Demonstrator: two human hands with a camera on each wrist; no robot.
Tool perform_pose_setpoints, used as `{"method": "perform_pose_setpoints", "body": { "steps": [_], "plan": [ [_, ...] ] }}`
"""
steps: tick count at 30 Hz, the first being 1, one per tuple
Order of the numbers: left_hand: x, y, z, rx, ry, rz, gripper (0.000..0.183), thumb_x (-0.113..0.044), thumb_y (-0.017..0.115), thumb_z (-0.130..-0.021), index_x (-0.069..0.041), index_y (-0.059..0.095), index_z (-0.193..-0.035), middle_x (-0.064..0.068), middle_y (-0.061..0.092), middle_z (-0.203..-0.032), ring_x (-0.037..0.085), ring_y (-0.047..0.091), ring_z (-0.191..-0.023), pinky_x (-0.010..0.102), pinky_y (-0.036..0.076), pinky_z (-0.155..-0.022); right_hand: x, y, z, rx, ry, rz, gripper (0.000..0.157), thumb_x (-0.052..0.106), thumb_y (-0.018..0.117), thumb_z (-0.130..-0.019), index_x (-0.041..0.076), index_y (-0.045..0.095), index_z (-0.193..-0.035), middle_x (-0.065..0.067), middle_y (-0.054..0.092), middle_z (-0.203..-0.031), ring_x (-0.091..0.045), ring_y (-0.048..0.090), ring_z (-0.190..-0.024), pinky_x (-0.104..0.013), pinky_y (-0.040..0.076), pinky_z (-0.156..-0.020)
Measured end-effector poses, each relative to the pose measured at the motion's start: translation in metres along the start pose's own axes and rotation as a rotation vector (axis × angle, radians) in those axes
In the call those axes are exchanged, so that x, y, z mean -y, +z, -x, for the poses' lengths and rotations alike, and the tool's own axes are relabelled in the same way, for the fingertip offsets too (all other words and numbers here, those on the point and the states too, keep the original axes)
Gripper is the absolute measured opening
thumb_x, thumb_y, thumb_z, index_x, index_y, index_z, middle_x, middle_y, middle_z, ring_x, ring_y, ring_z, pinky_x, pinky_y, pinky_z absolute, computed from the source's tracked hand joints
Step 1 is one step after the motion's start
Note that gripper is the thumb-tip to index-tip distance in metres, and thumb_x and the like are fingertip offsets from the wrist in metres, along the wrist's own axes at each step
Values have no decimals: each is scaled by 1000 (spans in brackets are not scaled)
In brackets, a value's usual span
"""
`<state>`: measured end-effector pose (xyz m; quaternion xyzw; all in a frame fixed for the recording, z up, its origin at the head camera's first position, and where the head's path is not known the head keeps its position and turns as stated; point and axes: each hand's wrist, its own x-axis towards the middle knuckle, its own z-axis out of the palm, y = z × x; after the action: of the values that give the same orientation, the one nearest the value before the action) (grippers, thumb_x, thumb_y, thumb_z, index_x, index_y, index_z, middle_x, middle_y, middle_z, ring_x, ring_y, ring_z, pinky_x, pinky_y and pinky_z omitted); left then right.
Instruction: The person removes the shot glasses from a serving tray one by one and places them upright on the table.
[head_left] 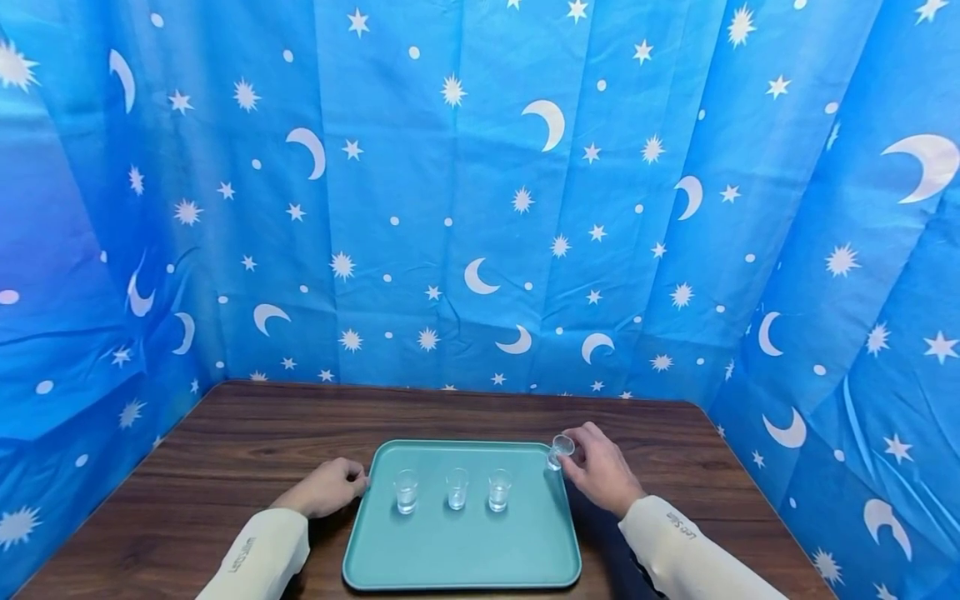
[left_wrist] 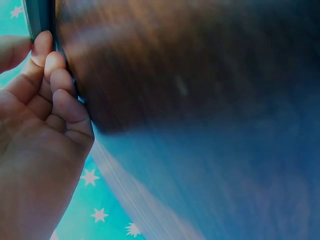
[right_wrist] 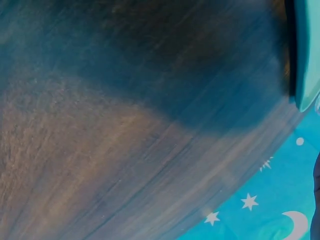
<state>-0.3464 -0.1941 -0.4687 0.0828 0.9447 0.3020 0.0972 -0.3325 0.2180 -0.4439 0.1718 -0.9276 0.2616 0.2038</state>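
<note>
A green rectangular tray (head_left: 465, 556) lies on the table with three clear shot glasses standing in a row on it: the left glass (head_left: 406, 492), the middle glass (head_left: 457, 490) and the right glass (head_left: 498, 491). At the tray's left edge, my left hand (head_left: 324, 488) pinches the rim between thumb and curled fingers, as the left wrist view shows closely. My right hand (head_left: 602, 472) holds another shot glass (head_left: 560, 451), slightly tilted, over the tray's far right corner. Whether that glass touches the tray I cannot tell. Only a dark sliver of the right hand appears in the right wrist view.
The dark wood-grain table (head_left: 300, 425) extends around the tray on the left, right and far sides. Behind and beside it hangs a blue curtain (head_left: 420, 275) printed with white moons and stars.
</note>
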Motion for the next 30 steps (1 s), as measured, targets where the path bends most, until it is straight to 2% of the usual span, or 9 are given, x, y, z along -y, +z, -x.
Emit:
{"method": "perform_pose_setpoints", "body": {
  "steps": [8,14,18,23,30],
  "plan": [
    [0,-4,0,11,4,-19,27,-20,46,-88,-9,50,-64,4,46,-55,19,43,-50,31,33,-48,-9,2,-6,-54,66,47,31,23,64,-77,10,57,-104,2,48,-85,-9,53,-71,-24,45,-60],
    [1,-3,-1,3,5,-13,27,-20,46,-88,-9,49,-64,4,47,-55,19,43,-50,31,33,-49,-14,3,-7,-32,129,120,34,22,64,-77,7,56,-106,-1,48,-87,-10,51,-69,-29,44,-61],
    [3,-2,-1,17,-5,-9,27,-21,46,-88,-10,49,-64,4,47,-56,18,43,-50,31,33,-49,-18,7,-4,-9,141,159,33,22,65,-76,7,57,-104,-3,49,-87,-10,49,-67,-30,44,-61],
    [5,0,-1,32,-24,3,27,-21,47,-88,-10,49,-63,4,47,-55,19,44,-50,31,32,-48,-21,11,-1,17,160,168,32,23,65,-76,8,57,-103,-3,49,-88,-10,51,-68,-32,45,-63],
    [3,-1,-2,16,-31,10,26,-21,48,-87,-11,48,-62,3,46,-55,18,43,-50,31,32,-48,-26,11,-5,13,185,171,31,25,64,-76,8,58,-102,-1,48,-84,-10,50,-66,-30,44,-59]
  ]
}}
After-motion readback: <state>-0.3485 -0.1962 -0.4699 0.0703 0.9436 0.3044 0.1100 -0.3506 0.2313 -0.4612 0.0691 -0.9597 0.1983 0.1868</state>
